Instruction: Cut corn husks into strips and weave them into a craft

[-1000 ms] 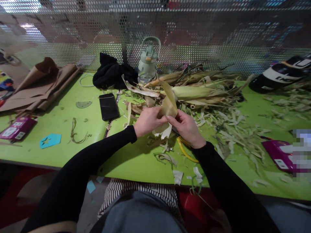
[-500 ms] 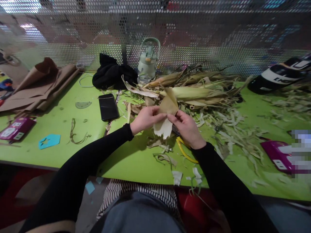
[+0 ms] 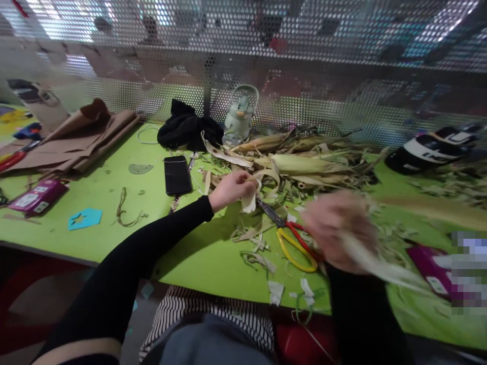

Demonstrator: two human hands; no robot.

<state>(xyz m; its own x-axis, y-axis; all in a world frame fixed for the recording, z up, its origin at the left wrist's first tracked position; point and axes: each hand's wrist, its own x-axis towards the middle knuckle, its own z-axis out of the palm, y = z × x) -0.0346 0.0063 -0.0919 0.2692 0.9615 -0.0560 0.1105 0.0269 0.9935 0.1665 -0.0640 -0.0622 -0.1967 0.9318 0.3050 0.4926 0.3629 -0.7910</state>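
My left hand (image 3: 235, 190) is closed, pinching a narrow strip of pale corn husk (image 3: 249, 202) that curls above and hangs below the fingers. My right hand (image 3: 338, 228) is well apart from it on the right, smeared by motion. A pale, blurred piece of husk (image 3: 384, 266) trails from the right hand toward the lower right. Between the hands lie scissors (image 3: 280, 222) with one yellow and one red handle; the right hand passes close to the red one. Behind them is a pile of corn husks (image 3: 304, 165), with scraps (image 3: 258, 241) in front.
Left of the husks lie a phone (image 3: 177, 175), a black cloth (image 3: 190, 126) and brown paper (image 3: 91, 137). A pale bottle (image 3: 239, 119) stands against the perforated screen (image 3: 160, 76). To the right are a dark bottle (image 3: 426, 152) and a purple box (image 3: 428, 268).
The wide husk piece held by both hands is now parted. My right hand has swung right with a piece, while the left keeps a strip. The scissors are uncovered. The view has shifted slightly.
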